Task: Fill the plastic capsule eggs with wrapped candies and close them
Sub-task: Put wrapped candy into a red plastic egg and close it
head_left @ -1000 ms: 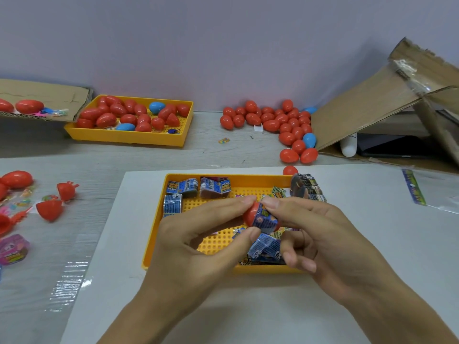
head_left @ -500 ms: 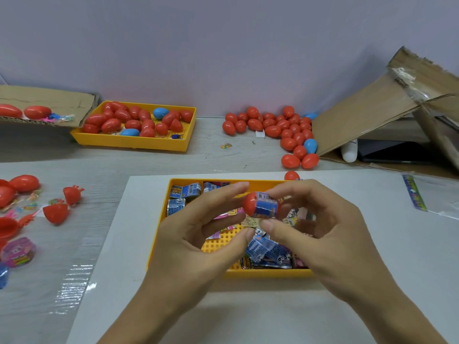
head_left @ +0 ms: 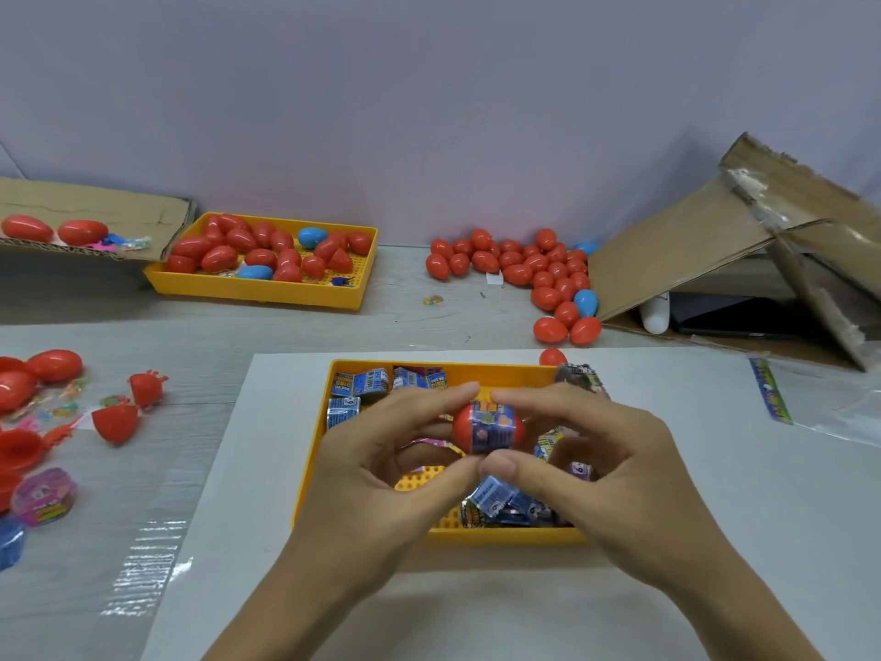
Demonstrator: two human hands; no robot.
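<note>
Two hands hold one red capsule egg up over the near yellow tray. The egg lies on its side, and a blue printed wrapper goes around its middle. The left hand pinches the left end of the egg, with a finger on top and the thumb below. The right hand pinches the right end the same way. The fingertips of both hands almost meet over the egg. I cannot tell if the two halves of the egg are fully snapped together. Under the hands, the near tray holds many wrapped candies, mostly in blue wrappers, and it sits on a white sheet. Far back on the left, another yellow tray is full of red eggs and a few blue ones. A pile of red eggs lies loose on the table near the back wall, beside a tipped cardboard box. On the left side of the table lie open red egg halves and some small toys.
</note>
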